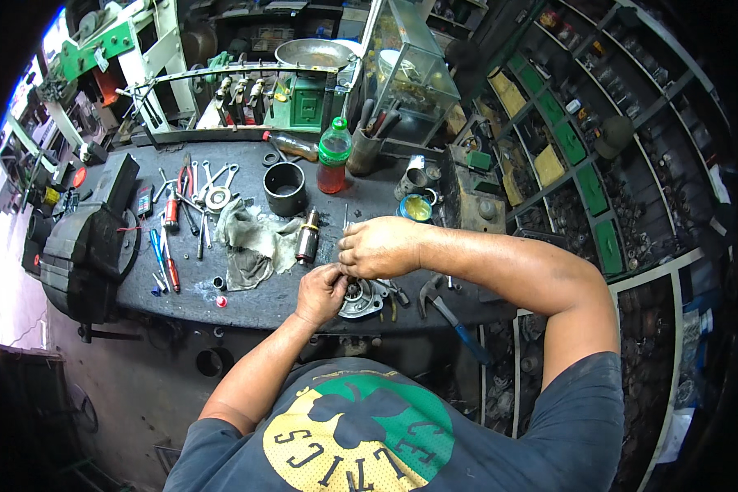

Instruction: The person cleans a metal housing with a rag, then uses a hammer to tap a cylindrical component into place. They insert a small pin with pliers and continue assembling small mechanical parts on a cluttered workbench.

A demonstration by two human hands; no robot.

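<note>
While the left hand (321,293) and right hand (381,248) curl at the metal housing (363,302), grip indiscernible, keep the housing flat.

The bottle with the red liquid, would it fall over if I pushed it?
The bottle might tip if pushed near its green cap, because it stands tall and narrow. Pushed low down, it may slide instead, since the red liquid sits in its lower part.

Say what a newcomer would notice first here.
The right hand and left hand, meeting at a round metal housing at the front of the bench, come first. Beyond them stands a red-and-green bottle; a bulky black fixture sits at the bench's left end.
</note>
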